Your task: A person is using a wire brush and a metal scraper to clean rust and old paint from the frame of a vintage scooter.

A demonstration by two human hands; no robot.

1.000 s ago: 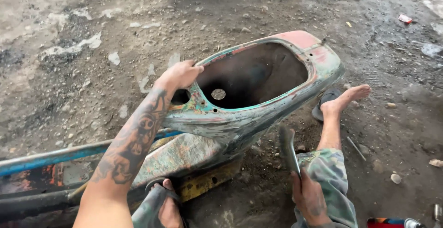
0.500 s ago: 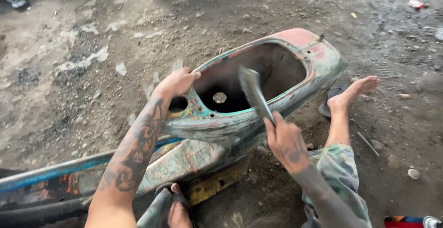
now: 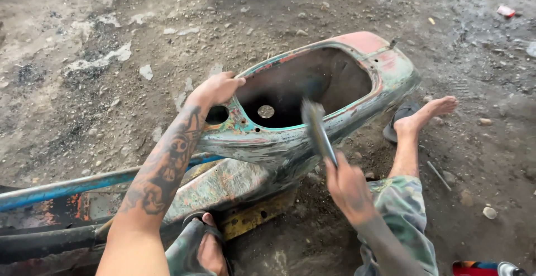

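Scooter body shell (image 3: 312, 125), rusted with flaking teal and red paint, lies on its side on the dirt floor (image 3: 111, 86), centre of view, open cavity facing up. Left hand (image 3: 215, 89) rests on the shell's left rim, fingers draped over the edge, grip loose. Right hand (image 3: 349, 186), near right, grip closed around a flat metal tool (image 3: 317, 131), motion-blurred, its tip over the shell's near rim. Bare right foot (image 3: 427, 114) beside a sandal (image 3: 399, 122), right of the shell. Left foot (image 3: 209, 251) in a sandal, near centre.

Rough repair yard: dirt floor (image 3: 346, 8), stripped scooter body (image 3: 312, 114)
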